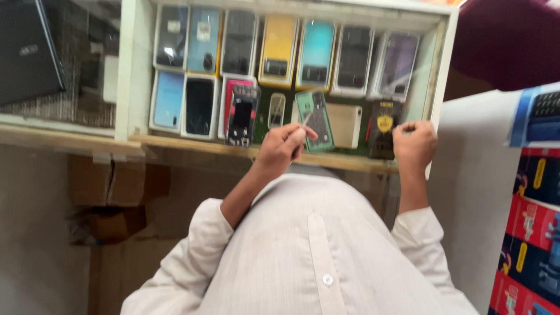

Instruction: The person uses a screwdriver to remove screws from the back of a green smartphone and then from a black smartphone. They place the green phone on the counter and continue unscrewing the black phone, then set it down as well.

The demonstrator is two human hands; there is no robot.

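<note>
Motion blur softens the whole head view, leaving the packaged phone cases (280, 49) in the glass display case (133, 70) without legible detail. The left hand (281, 147) covers part of a green phone case (315, 119); what its fingers pinch is too small to tell. The right hand (414, 144) is curled, its contents hidden. Stacked red and blue boxes (534, 233) run off the right edge.

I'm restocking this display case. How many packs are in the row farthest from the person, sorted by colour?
dark packs: 3
light blue pack: 1
yellow pack: 1
teal pack: 1
lilac pack: 1
Total: 7
</note>
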